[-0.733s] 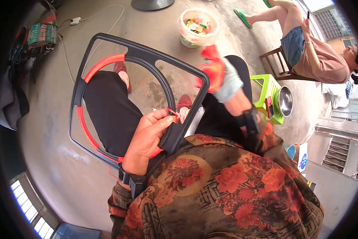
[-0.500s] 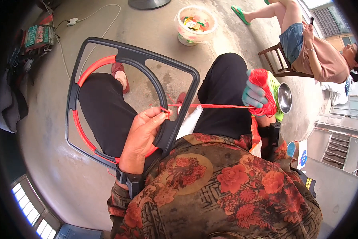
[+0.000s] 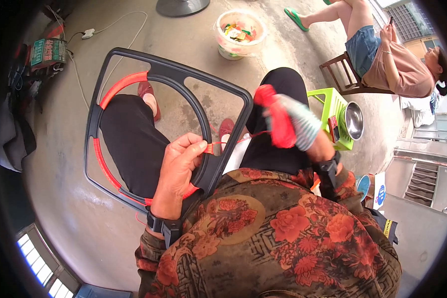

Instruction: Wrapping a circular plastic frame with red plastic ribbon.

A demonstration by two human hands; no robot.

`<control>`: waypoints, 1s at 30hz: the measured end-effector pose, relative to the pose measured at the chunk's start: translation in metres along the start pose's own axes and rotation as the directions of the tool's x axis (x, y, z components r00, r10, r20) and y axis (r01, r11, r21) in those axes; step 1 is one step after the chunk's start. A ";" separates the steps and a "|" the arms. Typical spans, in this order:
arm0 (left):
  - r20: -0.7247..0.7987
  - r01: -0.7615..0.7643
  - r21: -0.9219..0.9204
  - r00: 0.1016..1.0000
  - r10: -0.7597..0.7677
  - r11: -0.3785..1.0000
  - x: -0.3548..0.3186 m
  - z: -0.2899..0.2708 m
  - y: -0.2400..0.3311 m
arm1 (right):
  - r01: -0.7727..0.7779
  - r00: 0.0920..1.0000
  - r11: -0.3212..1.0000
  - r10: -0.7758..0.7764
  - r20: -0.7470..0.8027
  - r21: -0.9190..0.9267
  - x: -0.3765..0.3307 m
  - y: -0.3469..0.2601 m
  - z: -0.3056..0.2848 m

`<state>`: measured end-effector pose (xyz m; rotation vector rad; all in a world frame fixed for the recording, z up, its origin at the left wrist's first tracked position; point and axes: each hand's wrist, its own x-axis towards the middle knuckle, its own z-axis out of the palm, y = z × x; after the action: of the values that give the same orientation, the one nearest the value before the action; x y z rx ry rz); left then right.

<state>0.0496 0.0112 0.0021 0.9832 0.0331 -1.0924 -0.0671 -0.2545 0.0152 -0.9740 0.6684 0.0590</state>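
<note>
A black plastic frame [image 3: 171,69] with a round inner ring rests across my lap, tilted. Red cord wrapping [image 3: 126,83] covers several stretches of the ring. My left hand [image 3: 179,161], bare, pinches the ring's right side, thumb pressed beside a short band of red wraps [image 3: 209,148]. From there a thin red strand runs right to a bundle of red cord [image 3: 278,119]. Around that bundle closes my right hand [image 3: 299,121], in a pale grey-green glove and somewhat blurred by motion. It is just right of the frame's edge, above my right thigh.
A white bucket [image 3: 228,52] with colourful scraps stands ahead. On the right are a lime-green plastic stool [image 3: 324,107] and a steel bowl [image 3: 354,119]. Beyond them a person [image 3: 397,67] sits on a wooden chair [image 3: 343,74]. A white cable [image 3: 119,57] crosses the floor at left.
My right hand has swung left toward the frame with the cord bundle. The strand, taut before, is shorter and looks slacker. My left hand keeps its pinch on the ring.
</note>
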 end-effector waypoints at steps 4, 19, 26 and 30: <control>0.003 -0.014 0.077 1.000 0.014 0.997 0.002 0.001 -0.005 | -0.026 0.916 0.999 0.038 0.400 -0.036 0.034 0.025 0.045; -0.117 0.034 -0.037 0.992 -0.038 0.999 0.003 -0.001 -0.008 | -0.242 0.882 0.894 0.041 0.469 0.377 0.079 0.060 0.092; 0.064 0.074 -0.109 0.996 -0.067 0.991 0.000 0.005 0.000 | -0.006 0.981 1.000 0.007 0.192 -0.001 0.056 0.008 0.041; 0.083 0.075 -0.169 0.995 -0.062 0.983 0.001 0.004 0.000 | 0.081 0.996 0.986 -0.073 -0.056 0.145 0.038 -0.002 -0.001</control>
<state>0.0483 0.0074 0.0042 0.7890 0.0980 -1.1697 -0.0363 -0.2656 -0.0043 -0.8604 0.6714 -0.0825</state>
